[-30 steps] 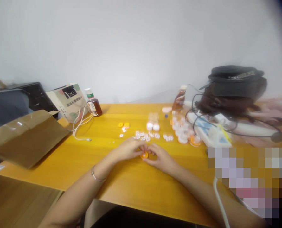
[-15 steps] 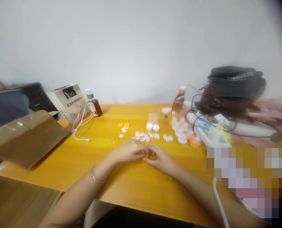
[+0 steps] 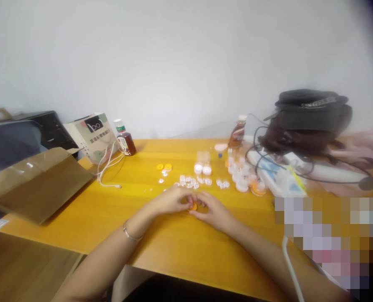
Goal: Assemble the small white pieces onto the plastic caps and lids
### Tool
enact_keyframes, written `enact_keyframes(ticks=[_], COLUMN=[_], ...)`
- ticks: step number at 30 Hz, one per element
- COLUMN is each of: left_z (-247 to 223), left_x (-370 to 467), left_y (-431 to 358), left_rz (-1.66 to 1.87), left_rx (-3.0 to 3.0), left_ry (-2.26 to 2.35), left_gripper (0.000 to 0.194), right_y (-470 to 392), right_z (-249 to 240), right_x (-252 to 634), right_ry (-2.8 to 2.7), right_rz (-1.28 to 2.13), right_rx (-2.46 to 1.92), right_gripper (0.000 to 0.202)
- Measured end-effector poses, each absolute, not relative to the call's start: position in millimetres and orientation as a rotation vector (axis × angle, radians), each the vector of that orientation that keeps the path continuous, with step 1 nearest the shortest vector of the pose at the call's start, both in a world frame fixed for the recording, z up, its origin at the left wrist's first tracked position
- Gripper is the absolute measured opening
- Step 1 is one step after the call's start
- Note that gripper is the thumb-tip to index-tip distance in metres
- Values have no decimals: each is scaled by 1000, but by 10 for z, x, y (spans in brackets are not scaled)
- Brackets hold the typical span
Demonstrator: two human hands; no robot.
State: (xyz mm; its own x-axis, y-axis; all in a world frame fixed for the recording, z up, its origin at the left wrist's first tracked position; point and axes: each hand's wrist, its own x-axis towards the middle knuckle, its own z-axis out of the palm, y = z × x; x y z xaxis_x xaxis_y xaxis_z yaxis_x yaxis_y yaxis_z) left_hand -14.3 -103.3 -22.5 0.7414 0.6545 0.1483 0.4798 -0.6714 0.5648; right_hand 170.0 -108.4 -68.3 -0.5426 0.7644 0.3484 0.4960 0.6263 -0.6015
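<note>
Over the middle of the yellow wooden table (image 3: 186, 247), my left hand (image 3: 175, 200) is closed, its fingertips pinching a small round orange piece (image 3: 193, 206). My right hand (image 3: 211, 209) meets it from the right, thumb and fingers curled round the same piece. Just beyond the hands lie several small white wheel-like parts (image 3: 189, 182), with more white parts (image 3: 223, 184) to their right. Two yellow discs (image 3: 164, 167) sit farther back on the left, and two white round pieces (image 3: 202, 169) stand beyond the right hand. Fine detail is blurred.
Clear and orange round containers (image 3: 241, 176) cluster at the right. Behind them stands a brown drink bottle (image 3: 237, 131); a dark cap (image 3: 310, 109) and cables are farther right. At the left are a cardboard bag (image 3: 42, 180), a printed box (image 3: 94, 136), another bottle (image 3: 125, 140) and a white cable (image 3: 106, 184).
Between my fingertips, more of the orange piece shows now. Both hands have hardly moved, and the whole view has shifted very slightly.
</note>
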Motion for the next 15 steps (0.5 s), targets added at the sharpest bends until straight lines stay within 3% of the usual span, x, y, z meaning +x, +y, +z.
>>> enact_keyframes(ticks=[15], left_z=[-174], left_x=[-240], left_y=[-998], left_rz=[474], left_rx=[2395], left_ry=[1013], left_gripper=[12], right_y=[-1103], right_z=[-684], right_x=[1707], right_ry=[-2216], right_rz=[643], right_rx=[-967], right_gripper=[13])
